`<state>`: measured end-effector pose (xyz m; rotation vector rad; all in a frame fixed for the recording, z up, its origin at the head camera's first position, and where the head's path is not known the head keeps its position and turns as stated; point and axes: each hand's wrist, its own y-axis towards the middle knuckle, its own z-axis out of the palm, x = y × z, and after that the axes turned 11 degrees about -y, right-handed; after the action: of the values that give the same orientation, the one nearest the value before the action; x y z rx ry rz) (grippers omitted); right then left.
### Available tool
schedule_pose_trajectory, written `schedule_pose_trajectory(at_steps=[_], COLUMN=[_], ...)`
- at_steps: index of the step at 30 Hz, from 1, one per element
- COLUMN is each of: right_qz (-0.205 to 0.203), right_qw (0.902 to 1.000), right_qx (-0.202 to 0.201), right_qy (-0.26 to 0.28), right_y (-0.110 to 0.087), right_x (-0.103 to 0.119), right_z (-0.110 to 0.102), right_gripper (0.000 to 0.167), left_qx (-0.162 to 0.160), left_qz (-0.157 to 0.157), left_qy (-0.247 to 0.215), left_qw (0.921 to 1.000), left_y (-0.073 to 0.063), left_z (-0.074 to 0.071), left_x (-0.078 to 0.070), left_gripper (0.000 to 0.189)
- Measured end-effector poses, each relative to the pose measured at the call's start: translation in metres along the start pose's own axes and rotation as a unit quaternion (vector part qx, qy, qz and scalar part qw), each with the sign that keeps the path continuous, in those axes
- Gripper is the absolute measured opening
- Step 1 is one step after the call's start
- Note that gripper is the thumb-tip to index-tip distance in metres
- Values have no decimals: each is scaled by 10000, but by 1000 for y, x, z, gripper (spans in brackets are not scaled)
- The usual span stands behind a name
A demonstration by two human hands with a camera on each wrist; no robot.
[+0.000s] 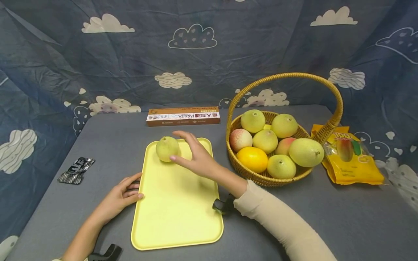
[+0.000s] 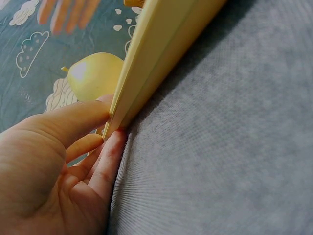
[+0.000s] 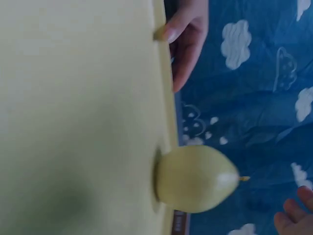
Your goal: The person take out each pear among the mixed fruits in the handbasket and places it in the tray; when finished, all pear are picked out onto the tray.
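A pale green pomelo (image 1: 167, 149) stands on the far left part of a yellow tray (image 1: 176, 203), its stem pointing up. My right hand (image 1: 196, 156) hovers over the tray just right of the pomelo, thumb and fingers spread apart and holding nothing. In the right wrist view, that hand's fingertips (image 3: 296, 215) show at the lower right, apart from the pomelo (image 3: 195, 178). My left hand (image 1: 119, 197) pinches the tray's left edge; in the left wrist view the thumb (image 2: 83, 117) lies on the rim and the fingers sit against the outer side.
Right of the tray stands a wicker basket (image 1: 336, 108) with a tall handle, holding several pomelos, peaches and a yellow fruit (image 1: 252, 159). A yellow snack bag (image 1: 352, 159) lies beyond it. A pasta box (image 1: 183, 116) lies behind the tray, a black-and-silver wrapper (image 1: 76, 170) at left.
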<state>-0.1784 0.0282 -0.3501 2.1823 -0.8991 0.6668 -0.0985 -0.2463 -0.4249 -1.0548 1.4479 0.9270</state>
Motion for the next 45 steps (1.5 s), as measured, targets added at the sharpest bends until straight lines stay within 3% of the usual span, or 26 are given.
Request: schedule_pose_trajectory(at_steps=[9, 12, 17, 23, 28, 32, 38, 45], right_qz=[-1196, -1529, -1886, -1610, -1096, -761, -586, -245], right_qw=[9902, 9810, 9571, 9305, 9149, 9117, 9106, 9179], right_qx=[-672, -1123, -2105, -3150, -3668, -3775, -3830, -3787], right_qy=[-275, -407, -639, -954, -1286, -1435, -1437, -1156], right_y=[-54, -69, -91, -112, -128, -138, -152, -156], right_x=[10, 10, 18, 12, 2, -10, -36, -34], right_z=[-67, -88, -120, -142, -150, -155, -159, -162], right_gripper=[69, 70, 68, 70, 77, 80, 82, 82], left_qx=[18, 18, 12, 11, 7, 2, 5, -1], left_qz=[-40, -51, -90, -87, -72, -76, -75, -72], left_qy=[10, -9, -17, -24, -29, -30, -64, -87], left_qw=[10000, 10000, 10000, 10000, 10000, 10000, 10000, 9999], left_y=[1, 0, 0, -1, 0, 0, 0, 0], left_z=[-1, -1, 0, 0, -1, 0, 0, 0], left_x=[1, 0, -1, -1, 0, 0, 0, 0], left_gripper=[67, 67, 68, 68, 68, 68, 67, 68])
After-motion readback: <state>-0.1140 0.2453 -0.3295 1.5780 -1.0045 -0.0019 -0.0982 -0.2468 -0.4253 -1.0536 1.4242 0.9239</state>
